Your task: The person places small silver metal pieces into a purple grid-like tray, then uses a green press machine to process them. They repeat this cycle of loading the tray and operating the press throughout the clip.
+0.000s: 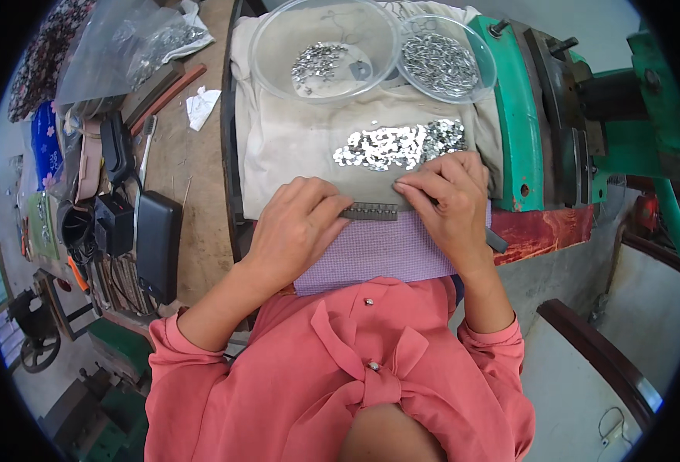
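Observation:
My left hand (293,227) pinches the left end of a short dark slotted metal bar (375,211), which lies over the front edge of the beige cloth (278,146). Right of the bar, my right hand (457,202) has its thumb and forefinger drawn together; whatever sits between their tips is too small to make out. Just beyond that hand, small shiny flat metal pieces (382,148) lie spread in a pile, with darker small metal parts (444,137) at its right end. A purple checked cloth (378,250) lies below both hands.
Behind the pile stand two clear round tubs: a larger tub (256,61) and a smaller tub (491,81), both with small metal parts. A green machine (513,115) borders the right side. Leftward, a wooden table (201,185) carries a black power bank (159,242) and a toothbrush (146,146).

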The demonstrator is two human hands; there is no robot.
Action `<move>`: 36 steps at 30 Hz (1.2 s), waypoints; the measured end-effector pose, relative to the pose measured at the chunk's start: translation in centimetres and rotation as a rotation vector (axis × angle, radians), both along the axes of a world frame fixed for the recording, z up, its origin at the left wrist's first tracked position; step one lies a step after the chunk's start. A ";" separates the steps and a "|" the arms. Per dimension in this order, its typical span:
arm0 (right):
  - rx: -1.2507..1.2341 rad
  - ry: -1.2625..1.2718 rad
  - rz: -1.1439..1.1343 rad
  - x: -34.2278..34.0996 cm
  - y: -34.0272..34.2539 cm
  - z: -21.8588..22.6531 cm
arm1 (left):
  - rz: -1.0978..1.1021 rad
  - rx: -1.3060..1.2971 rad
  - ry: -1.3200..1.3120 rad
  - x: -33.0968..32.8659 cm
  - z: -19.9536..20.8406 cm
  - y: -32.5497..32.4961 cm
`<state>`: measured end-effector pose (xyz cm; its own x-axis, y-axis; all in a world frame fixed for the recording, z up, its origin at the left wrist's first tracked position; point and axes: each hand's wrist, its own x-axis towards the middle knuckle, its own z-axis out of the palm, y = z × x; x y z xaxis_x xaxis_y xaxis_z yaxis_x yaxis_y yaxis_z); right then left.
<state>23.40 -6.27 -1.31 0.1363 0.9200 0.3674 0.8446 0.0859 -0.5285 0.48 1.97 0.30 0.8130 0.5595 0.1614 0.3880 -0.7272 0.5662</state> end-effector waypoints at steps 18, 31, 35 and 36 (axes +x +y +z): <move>-0.263 0.314 0.051 -3.3 2.2 1.5 | 0.301 -0.234 -0.118 -3.1 -0.8 -0.3; -0.390 0.174 0.098 -6.5 3.5 2.2 | 0.261 -0.235 -0.166 -3.2 -1.0 0.1; -0.383 0.137 0.088 -6.7 3.4 2.1 | 0.250 -0.244 -0.178 -3.2 -0.8 0.2; -0.376 0.126 0.085 -6.7 3.3 2.0 | 0.247 -0.245 -0.178 -3.2 -0.8 0.2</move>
<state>16.69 -2.93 0.67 0.0768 0.9970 -0.0119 0.7694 -0.0669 -0.6352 -2.73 2.14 -0.53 0.6203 0.7743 0.1253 0.4148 -0.4594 0.7854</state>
